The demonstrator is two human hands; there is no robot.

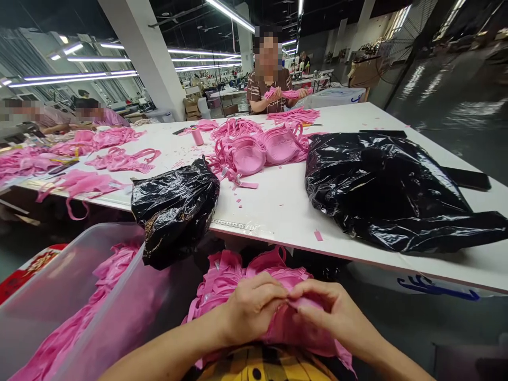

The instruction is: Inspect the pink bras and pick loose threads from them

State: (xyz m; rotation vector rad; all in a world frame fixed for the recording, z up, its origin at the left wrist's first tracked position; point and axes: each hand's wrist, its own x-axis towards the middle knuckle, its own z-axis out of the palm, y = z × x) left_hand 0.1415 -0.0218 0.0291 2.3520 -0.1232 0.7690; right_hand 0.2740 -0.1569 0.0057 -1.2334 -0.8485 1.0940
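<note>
Both hands meet over my lap on a pink bra [305, 330]. My left hand [256, 307] has its fingers curled in a pinch at the fabric edge. Close against it, my right hand [327, 304] pinches the same pink fabric between thumb and fingers. The exact spot between the fingertips is partly hidden. Behind the hands, a heap of pink bras [222, 278] lies in front of the table edge, with straps looping up.
A translucent bin [91, 264] with pink garments stands at left. On the white table [286, 211] lie two black plastic bags [174, 203], [377, 185], stacked pink bras [254, 153] and a pink thread spool [197, 136]. Across it, a co-worker [270, 79] holds pink strips.
</note>
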